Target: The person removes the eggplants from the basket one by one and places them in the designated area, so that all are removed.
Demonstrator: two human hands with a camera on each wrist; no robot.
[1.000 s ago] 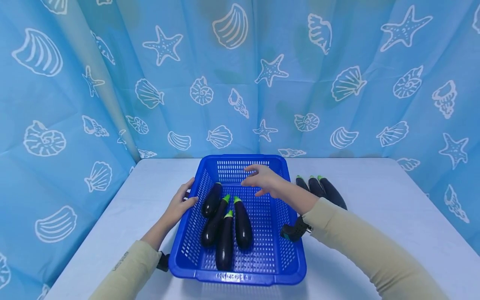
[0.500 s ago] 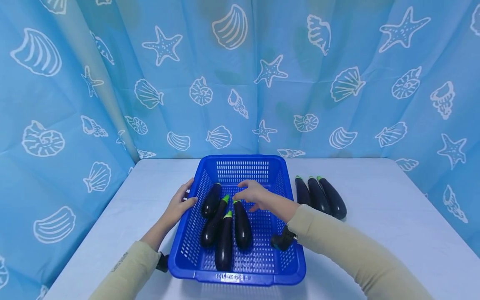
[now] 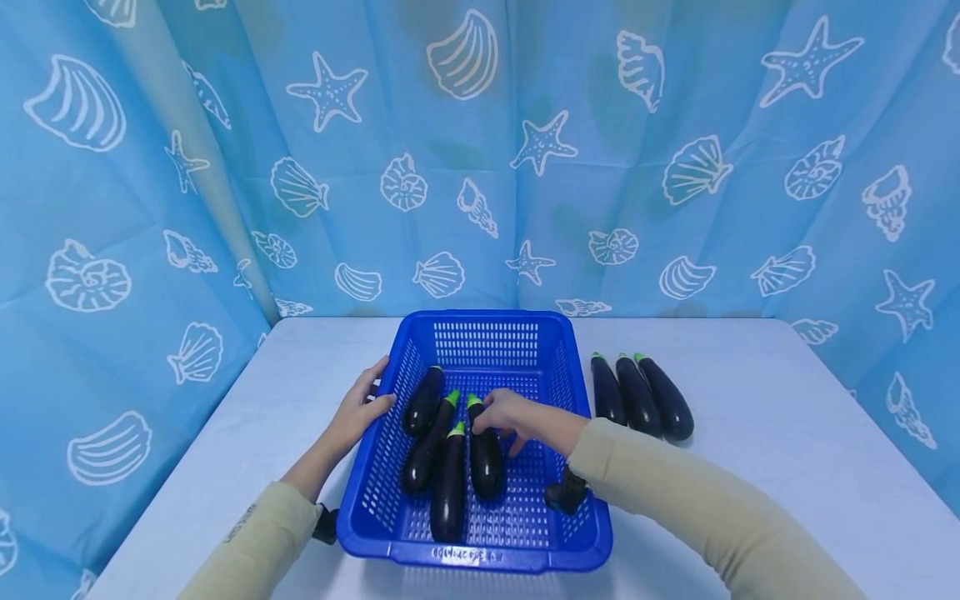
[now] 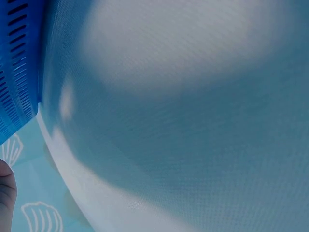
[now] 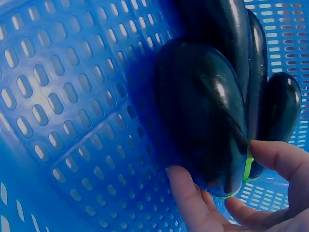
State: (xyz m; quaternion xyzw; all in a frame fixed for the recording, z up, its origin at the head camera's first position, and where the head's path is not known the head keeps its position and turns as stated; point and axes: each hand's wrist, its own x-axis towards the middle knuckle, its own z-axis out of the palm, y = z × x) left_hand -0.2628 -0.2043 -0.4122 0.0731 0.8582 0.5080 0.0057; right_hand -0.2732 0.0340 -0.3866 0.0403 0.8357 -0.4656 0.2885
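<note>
A blue plastic basket (image 3: 495, 557) with slotted walls stands on the table, several dark eggplants (image 3: 448, 492) in its left half. My left hand (image 3: 356, 412) holds the basket's left rim, thumb over the edge and fingers along the outside. Inside the basket my right hand (image 3: 513, 414) is around the neck of the rightmost eggplant (image 3: 487, 467), thumb on one side and fingers on the other. The right wrist view shows the thumb (image 5: 275, 157) right at this eggplant's skin near its green stem end. Only a bit of my left hand (image 4: 6, 198) shows in the left wrist view.
Three more eggplants (image 3: 639, 396) lie side by side on the white tabletop (image 3: 735, 433), right of the basket. Behind and to the left hangs a blue curtain (image 3: 480, 142) printed with white shells and starfish.
My right hand has come toward me and down, from over the basket's far part to the neck of the rightmost eggplant. The left hand and the basket stay in place.
</note>
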